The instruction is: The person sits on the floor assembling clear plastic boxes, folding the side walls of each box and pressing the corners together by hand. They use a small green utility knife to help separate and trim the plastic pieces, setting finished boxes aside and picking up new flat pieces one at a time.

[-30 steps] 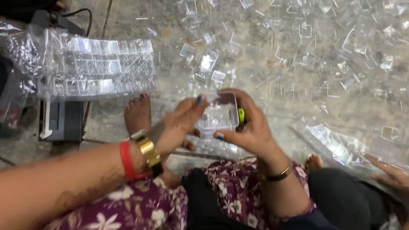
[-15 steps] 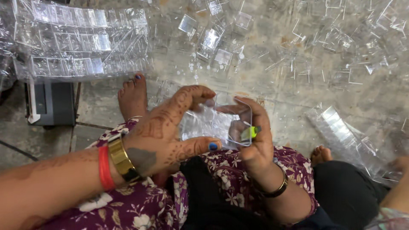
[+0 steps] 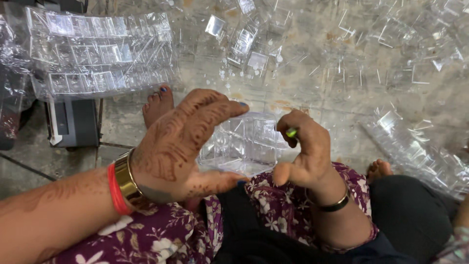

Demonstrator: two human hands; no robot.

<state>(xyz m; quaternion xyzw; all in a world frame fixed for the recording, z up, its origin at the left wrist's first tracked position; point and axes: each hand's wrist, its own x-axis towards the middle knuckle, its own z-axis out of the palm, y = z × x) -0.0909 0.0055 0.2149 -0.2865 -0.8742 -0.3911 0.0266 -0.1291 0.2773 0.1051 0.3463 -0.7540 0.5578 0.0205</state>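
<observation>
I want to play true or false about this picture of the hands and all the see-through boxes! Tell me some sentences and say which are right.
1. Both hands, the left hand and the right hand, are at a clear plastic compartment box. True.
2. The left wrist wears a blue bangle. False: it wears a red bangle beside a gold one.
3. Loose clear plastic pieces lie scattered over the floor. True.
4. The clear bag of stacked plastic boxes lies on the person's lap. False: it lies on the floor, up at the left.
5. The box is full of red beads. False: it looks empty.
</observation>
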